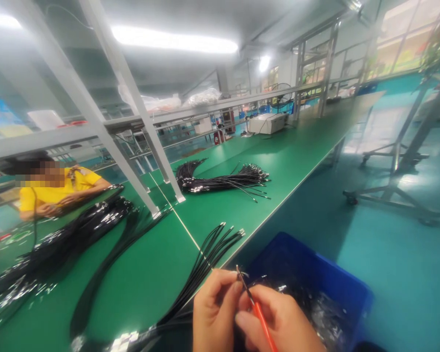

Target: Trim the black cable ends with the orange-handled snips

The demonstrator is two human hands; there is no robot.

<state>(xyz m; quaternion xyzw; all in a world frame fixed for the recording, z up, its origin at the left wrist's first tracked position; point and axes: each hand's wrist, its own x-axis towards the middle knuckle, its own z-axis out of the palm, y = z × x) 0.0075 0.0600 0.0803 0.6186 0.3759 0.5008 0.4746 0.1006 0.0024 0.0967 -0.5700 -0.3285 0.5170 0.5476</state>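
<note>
My right hand (278, 318) is closed around a red-handled tool (263, 322), whose thin dark tip points up and left. Close beside it, my left hand (217, 310) pinches something small near the tip, probably a cable end, though the fingers largely hide it. Just left of my hands, a bundle of black cables (201, 264) with silvery ends lies over the front edge of the green table (132, 278).
A blue bin (344, 283) with clear bags stands below right. More black cables (223, 182) lie farther back, and a large pile (69, 239) lies left. White shelf posts (126, 166) rise from the table. A person in yellow (47, 198) sits across. A wheeled stand (392, 190) is at right.
</note>
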